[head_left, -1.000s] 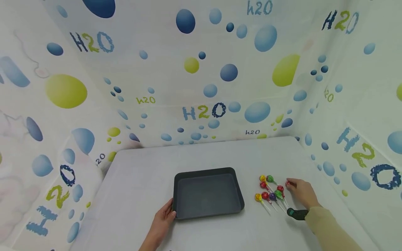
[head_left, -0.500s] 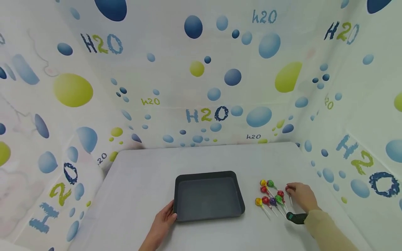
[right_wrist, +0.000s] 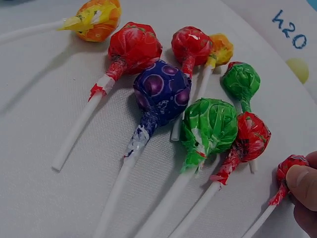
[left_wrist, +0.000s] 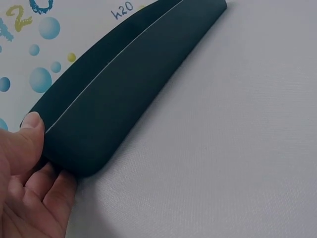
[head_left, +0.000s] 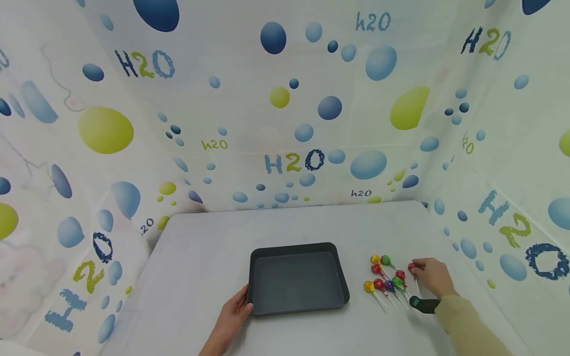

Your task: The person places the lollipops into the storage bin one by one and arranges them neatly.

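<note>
Right hand (head_left: 433, 277): pinching one red lollipop (right_wrist: 289, 161), grasp step apparently; any lift needs steady pinch; left hand (head_left: 230, 315): gripping tray (head_left: 298, 283).

Arms spread, the left hand (head_left: 234, 311) grips and the right hand (head_left: 433, 278) pinches

The bare left forearm (head_left: 213, 340) enters at the bottom edge of the head view, left of centre, and slants up toward the right. At the left edge of the left wrist view, the left thumb (left_wrist: 25, 146) lies above and the fingers (left_wrist: 58, 198) curl in below it.

The sleeved right forearm (head_left: 472, 326) rises from the lower right of the head view, slanting toward the left, with the fingertips at the hand's upper left. At the right edge of the right wrist view, the right thumb (right_wrist: 303, 186) presses in, the hand partly cut off by the frame.
</note>
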`<state>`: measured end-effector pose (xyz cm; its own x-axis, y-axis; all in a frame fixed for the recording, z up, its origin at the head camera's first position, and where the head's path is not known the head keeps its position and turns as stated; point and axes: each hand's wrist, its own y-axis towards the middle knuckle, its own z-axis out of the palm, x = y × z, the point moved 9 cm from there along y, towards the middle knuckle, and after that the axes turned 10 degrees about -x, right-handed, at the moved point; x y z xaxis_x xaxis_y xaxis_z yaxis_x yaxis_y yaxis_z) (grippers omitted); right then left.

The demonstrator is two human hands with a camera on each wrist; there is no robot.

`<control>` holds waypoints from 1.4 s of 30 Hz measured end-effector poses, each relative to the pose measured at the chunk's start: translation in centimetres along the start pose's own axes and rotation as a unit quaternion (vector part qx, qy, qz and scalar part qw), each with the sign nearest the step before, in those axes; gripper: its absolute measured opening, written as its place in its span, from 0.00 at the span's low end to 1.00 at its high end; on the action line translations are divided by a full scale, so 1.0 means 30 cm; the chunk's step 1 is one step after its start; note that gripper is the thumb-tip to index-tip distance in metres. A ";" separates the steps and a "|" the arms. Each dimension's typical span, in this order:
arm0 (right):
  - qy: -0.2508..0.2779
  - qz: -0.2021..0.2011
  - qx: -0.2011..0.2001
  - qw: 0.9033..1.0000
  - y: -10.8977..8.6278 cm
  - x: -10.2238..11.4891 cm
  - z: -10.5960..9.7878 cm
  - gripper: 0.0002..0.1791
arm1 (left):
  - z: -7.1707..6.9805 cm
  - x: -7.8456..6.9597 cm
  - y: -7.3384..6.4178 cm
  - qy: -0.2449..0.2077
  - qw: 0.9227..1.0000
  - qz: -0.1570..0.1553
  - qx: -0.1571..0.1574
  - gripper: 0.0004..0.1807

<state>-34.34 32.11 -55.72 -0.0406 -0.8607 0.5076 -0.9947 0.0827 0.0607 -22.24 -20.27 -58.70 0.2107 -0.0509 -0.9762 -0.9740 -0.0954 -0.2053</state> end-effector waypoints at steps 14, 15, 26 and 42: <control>0.003 -0.038 -0.021 0.999 0.027 0.017 -0.056 0.17 | -0.004 0.017 0.011 0.008 1.000 -0.011 -0.012 0.33; 0.003 -0.042 -0.024 0.999 0.033 0.024 -0.069 0.17 | -0.005 0.018 0.011 0.010 1.000 -0.013 -0.013 0.34; 0.015 -0.083 -0.037 0.996 0.109 0.173 -0.163 0.16 | -0.007 0.014 0.010 0.020 1.000 -0.002 -0.018 0.33; 0.093 -0.189 -0.027 0.977 0.116 0.761 0.215 0.14 | -0.011 -0.001 0.001 0.009 0.999 0.034 -0.007 0.33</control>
<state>-39.34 9.53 -49.46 0.3522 -0.7286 0.5874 -0.9285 -0.1932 0.3170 -22.25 -20.60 -58.66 0.1461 -0.0762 -0.9863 -0.9849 -0.1052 -0.1378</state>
